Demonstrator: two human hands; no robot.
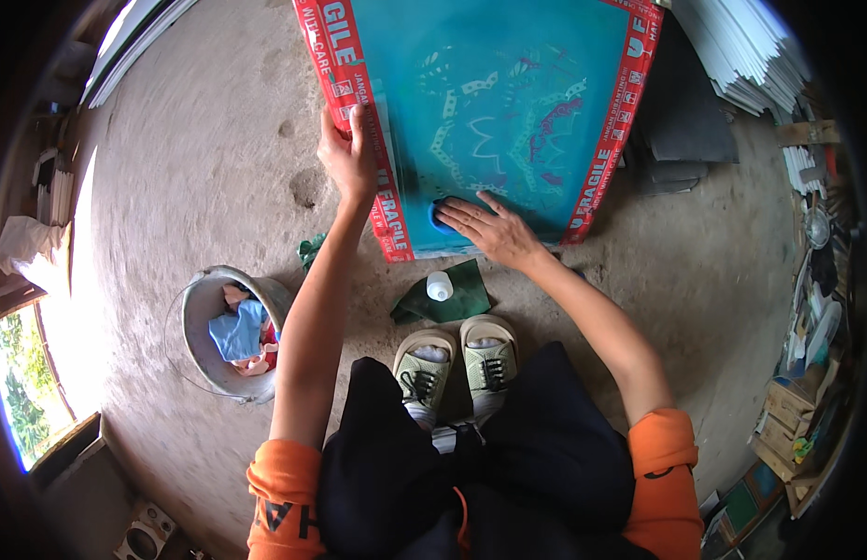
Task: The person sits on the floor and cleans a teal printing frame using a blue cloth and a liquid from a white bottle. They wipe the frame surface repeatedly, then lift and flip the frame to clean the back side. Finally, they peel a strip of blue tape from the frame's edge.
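teal screen (499,121) runs lengthwise approx straight out fr. shoes (420,381).

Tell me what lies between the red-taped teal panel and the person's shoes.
In the head view, a dark green sheet lies on the floor between the teal panel and the shoes, with a white bottle on it.

Person on a concrete floor (218,121), both hands on a teal panel (396,65) bordered with red printed tape (601,149). Left hand (349,161) grips the panel's left edge. Right hand (499,233) presses a blue pad (437,216) against the near end; pale and magenta patterning beyond. White bottle (439,287) on dark green cloth (471,289), just before the sandals (422,381). Grey bucket (199,327) of rags (237,332), left.
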